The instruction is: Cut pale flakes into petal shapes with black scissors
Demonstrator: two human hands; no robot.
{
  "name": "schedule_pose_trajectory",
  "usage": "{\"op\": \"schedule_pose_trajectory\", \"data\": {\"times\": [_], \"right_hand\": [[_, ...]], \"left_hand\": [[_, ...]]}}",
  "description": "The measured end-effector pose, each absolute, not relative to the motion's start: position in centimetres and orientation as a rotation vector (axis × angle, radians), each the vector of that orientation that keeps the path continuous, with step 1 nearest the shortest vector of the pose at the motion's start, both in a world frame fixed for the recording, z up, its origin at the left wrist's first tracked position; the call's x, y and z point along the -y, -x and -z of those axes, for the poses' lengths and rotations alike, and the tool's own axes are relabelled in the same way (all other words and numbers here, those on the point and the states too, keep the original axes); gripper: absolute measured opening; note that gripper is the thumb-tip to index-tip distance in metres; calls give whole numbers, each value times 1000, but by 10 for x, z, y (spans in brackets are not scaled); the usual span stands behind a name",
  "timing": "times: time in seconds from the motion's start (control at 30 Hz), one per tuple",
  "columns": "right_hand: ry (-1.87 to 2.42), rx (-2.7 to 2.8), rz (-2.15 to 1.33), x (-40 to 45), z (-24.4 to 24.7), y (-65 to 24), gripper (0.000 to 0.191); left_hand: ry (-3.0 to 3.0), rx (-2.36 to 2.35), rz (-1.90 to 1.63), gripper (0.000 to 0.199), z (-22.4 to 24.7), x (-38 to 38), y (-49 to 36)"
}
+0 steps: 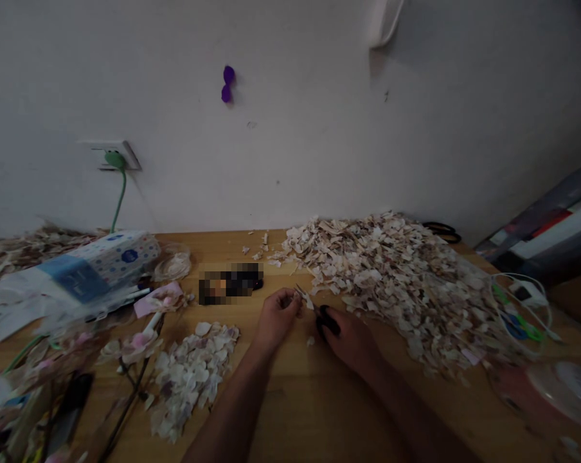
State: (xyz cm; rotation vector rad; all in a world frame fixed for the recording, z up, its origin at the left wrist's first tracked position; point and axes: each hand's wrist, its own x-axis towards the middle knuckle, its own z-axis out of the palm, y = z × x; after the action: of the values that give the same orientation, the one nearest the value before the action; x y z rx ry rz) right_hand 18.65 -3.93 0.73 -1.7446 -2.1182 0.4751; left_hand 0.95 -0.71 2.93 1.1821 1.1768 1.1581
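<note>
My left hand (277, 315) has its fingers pinched together on a small, thin, pale flake (308, 300). Held in my right hand (352, 339) is a pair of scissors with black handles (329, 321). Their blades point left toward the flake, close to my left fingertips; whether they touch it I cannot tell. A large heap of thin, whitish-brown flakes (367, 263) spreads behind and to the right of my hands. To the left of my left forearm lies a smaller pile of paler, rounder, petal-like pieces (196, 366).
A patterned tissue pack (121, 254), an artificial flower branch (139, 347) and a pixelated dark object (230, 283) are on the wooden table (290, 411) to the left. On the right lie a white cable (545, 302) and a clear round item (565, 389). A wall (295, 128) stands behind.
</note>
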Motion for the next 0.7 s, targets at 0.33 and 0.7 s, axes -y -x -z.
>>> {"op": "schedule_pose_trajectory", "data": {"times": [0.33,0.7], "right_hand": [[1715,2157,-491,39,-10,-187,27],[1702,2116,-499,39,-6,-186,27]], "left_hand": [[-1266,-1198,-1170,20,-31,7,-5],[-509,-789,-1307,28,-18,14,-27]]}}
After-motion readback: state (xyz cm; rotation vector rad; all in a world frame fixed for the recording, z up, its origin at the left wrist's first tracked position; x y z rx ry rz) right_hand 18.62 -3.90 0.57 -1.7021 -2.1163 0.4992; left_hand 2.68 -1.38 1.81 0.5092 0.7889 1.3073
